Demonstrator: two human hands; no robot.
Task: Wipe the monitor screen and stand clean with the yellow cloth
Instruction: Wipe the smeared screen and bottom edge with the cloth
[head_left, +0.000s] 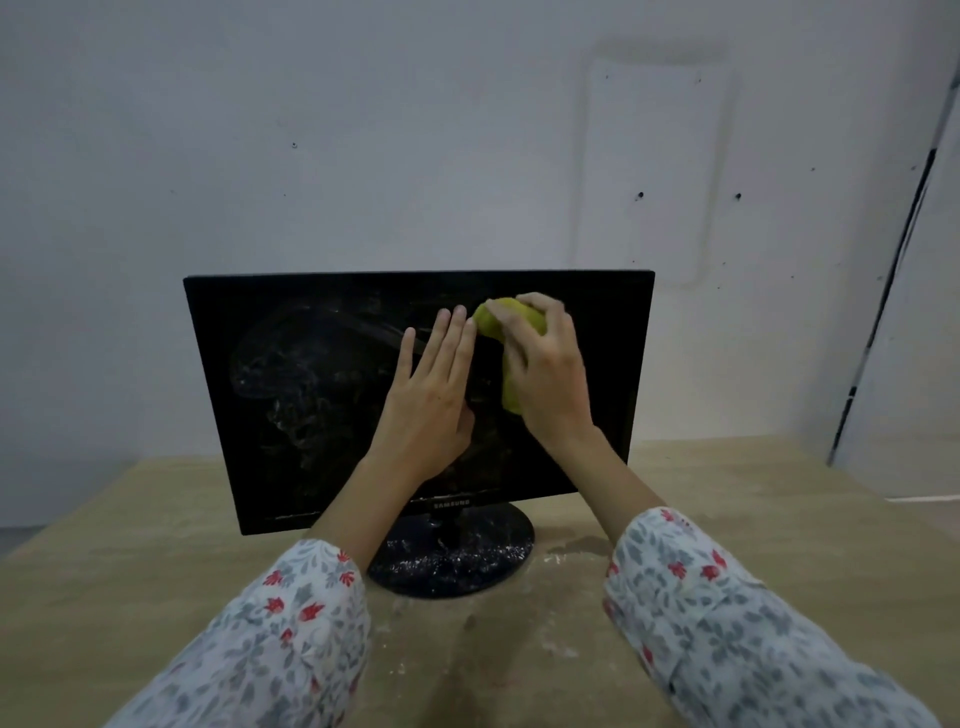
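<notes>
**Yellow cloth pressed to the upper right of a smeared Samsung monitor**

A black Samsung monitor (322, 395) stands on a pale wooden table (104, 561), facing the person, with a grey-white wall (363, 130) close behind it. Its dark screen (291, 364) is streaked with whitish swirls and smears, heaviest across the left half. The round black stand (467, 566) at the near edge of the monitor is speckled with white powder, and more of the same dust lies scattered on the table just right of and in front of the base.

The right hand (545, 374) is closed around a bunched yellow cloth (496, 319), pressing it against the screen in the upper right area — the cloth shows above the fingers and again below the palm's left side. The left hand (431, 400) lies flat on the glass just beside it, fingers straight and held together, thumb tucked toward the cloth; it grips nothing. The fingertips of the left hand sit almost against the cloth's left edge.

Both forearms reach in from the near side, bare from the wrist, with floral sleeves (280, 623) — white with grey leaves and small red flowers — pushed up partway. At the far right a pale panel with a dark edge (883, 312) leans up the wall.
</notes>
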